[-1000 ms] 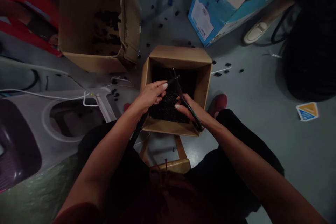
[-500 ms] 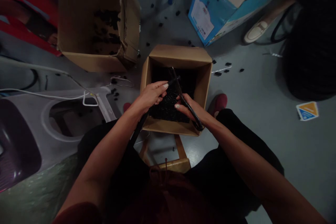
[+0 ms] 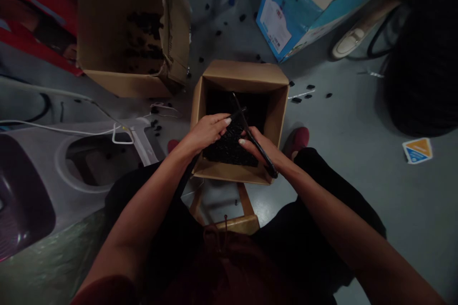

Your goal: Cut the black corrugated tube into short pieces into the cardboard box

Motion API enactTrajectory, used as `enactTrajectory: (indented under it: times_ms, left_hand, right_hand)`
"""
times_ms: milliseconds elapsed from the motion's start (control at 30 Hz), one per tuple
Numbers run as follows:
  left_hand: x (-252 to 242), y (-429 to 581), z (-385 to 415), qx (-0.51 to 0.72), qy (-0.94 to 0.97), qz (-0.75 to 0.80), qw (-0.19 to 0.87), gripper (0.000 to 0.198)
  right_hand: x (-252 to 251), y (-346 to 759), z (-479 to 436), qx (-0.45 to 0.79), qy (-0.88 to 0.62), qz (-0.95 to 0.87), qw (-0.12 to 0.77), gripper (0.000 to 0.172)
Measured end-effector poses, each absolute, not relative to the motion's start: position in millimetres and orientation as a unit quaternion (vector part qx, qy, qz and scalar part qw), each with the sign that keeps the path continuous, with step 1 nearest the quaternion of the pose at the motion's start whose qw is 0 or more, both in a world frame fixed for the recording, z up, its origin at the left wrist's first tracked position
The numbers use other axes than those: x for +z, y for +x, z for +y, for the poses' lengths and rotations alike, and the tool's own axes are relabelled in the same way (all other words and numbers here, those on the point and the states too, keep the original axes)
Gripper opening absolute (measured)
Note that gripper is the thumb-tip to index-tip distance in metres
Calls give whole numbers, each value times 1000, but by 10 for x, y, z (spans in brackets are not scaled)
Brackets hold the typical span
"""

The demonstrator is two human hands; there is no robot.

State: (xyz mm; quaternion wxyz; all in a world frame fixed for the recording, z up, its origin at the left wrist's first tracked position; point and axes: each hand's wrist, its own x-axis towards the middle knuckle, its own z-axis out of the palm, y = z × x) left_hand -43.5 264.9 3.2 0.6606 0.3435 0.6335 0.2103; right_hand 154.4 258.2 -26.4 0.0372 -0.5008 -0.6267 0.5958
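My left hand (image 3: 211,129) pinches a black strip (image 3: 236,114) close to its end; the rest of the strip trails down toward my lap. Dark scissors (image 3: 258,145) are gripped in my right hand (image 3: 260,147), blades pointing up and left. Their blades cross the strip just past my left fingertips; whether they are closed on it is hard to see. Both hands are above an open cardboard box (image 3: 244,76) between my feet. Inside lies a heap of small black pieces (image 3: 232,148).
A larger cardboard box (image 3: 121,83) with black pieces inside stands at upper left, near another person's arm (image 3: 50,33). A blue box (image 3: 277,21) stands at upper right. A grey plastic stool (image 3: 89,152) is at left, a black bundle (image 3: 422,76) at right. Black bits dot the floor.
The scissors' tip has shifted slightly left, and the strip's end has moved slightly right and down. Both hands keep their grips over the box.
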Motion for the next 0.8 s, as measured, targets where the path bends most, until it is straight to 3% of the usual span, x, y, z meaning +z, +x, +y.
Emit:
enactTrajectory:
  times_ms: [800]
  left_hand:
    - [-212, -339, 2590, 194, 300, 650, 671, 18]
  right_hand:
    - [-429, 1558, 2522, 543, -531, -650, 17, 19]
